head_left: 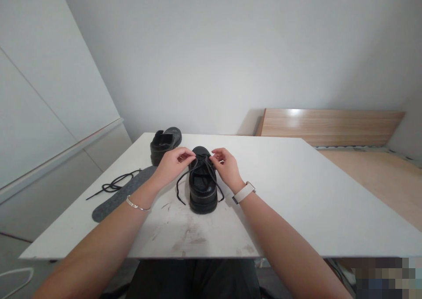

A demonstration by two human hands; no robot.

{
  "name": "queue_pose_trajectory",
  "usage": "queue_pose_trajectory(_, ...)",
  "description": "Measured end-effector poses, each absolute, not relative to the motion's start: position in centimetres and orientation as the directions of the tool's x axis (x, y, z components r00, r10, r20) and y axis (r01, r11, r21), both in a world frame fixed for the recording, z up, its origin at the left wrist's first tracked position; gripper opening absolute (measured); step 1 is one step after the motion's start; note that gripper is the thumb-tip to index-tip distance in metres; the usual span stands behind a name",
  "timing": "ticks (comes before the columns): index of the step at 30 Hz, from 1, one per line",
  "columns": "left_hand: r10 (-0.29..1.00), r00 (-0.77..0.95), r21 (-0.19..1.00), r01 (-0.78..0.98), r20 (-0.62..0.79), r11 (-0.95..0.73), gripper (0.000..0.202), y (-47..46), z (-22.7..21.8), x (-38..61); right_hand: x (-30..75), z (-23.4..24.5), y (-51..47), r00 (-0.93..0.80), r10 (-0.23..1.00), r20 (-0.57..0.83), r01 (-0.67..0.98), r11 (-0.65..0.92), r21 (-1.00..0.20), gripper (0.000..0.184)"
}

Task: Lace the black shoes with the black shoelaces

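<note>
A black shoe (202, 189) stands on the white table (296, 193), heel toward me. A black lace (180, 189) runs through its eyelets, with both ends hanging down beside the shoe. My left hand (171, 163) pinches the lace at the shoe's left side. My right hand (226, 167) pinches the lace at the right side. Both hands hover over the shoe's front. A second black shoe (165, 144) sits behind and to the left.
A grey insole (121, 195) lies on the table's left part, with a loose black lace (115, 184) beside it. A wooden bed frame (329, 125) stands behind the table at the right. White cabinets stand at the left.
</note>
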State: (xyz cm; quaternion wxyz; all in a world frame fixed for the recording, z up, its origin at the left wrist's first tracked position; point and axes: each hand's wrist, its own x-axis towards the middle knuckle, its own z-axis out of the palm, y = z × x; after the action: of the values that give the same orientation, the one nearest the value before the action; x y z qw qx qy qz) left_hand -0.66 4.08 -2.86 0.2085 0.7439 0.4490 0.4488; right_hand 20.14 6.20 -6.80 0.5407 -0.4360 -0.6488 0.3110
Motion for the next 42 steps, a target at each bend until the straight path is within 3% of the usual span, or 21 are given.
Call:
queue_pose_trajectory(4,0.878,0.106,0.745,0.487,0.467,-0.455,0.027,4.6,-3.7,-0.6,20.0,-7.2,6.4,-0.019,0.914,0.406,0.244,0.398,-0.884,0.018)
queue_pose_trajectory(14,0.818,0.210,0.661,0.499,0.535,-0.560,0.023,4.0,-3.5,-0.1,19.5,-7.0,6.0,0.001,0.893,0.450,0.268,0.433,-0.860,0.014)
queue_pose_trajectory(20,0.796,0.267,0.639,0.483,0.543,-0.598,0.019,3.7,-3.0,0.0,19.4,-6.4,5.5,0.008,0.882,0.470,0.199,0.460,-0.866,0.011)
queue_pose_trajectory(28,0.860,0.191,0.740,0.444,0.473,-0.505,0.019,4.3,-3.9,-0.2,20.1,-4.7,5.5,0.125,0.891,0.437,-0.091,0.449,-0.889,0.022)
queue_pose_trajectory(32,0.881,0.144,0.752,0.471,0.450,-0.461,0.021,4.7,-4.3,-0.3,21.1,-3.3,5.7,0.229,0.879,0.419,-0.247,0.468,-0.848,0.024)
queue_pose_trajectory(34,0.888,0.134,0.749,0.490,0.441,-0.446,0.021,4.8,-4.3,-0.4,21.9,-2.4,5.6,0.264,0.885,0.383,-0.406,0.462,-0.789,0.025)
queue_pose_trajectory(38,0.918,0.117,0.773,0.505,0.379,-0.384,0.022,5.0,-4.5,-0.5,23.6,-0.9,5.1,0.183,0.938,0.295,-0.706,0.334,-0.625,0.022)
queue_pose_trajectory(42,0.937,0.100,0.808,0.482,0.333,-0.339,0.022,5.2,-4.8,-0.6,24.7,-0.8,5.1,0.093,0.931,0.354,-0.717,0.309,-0.624,0.019)
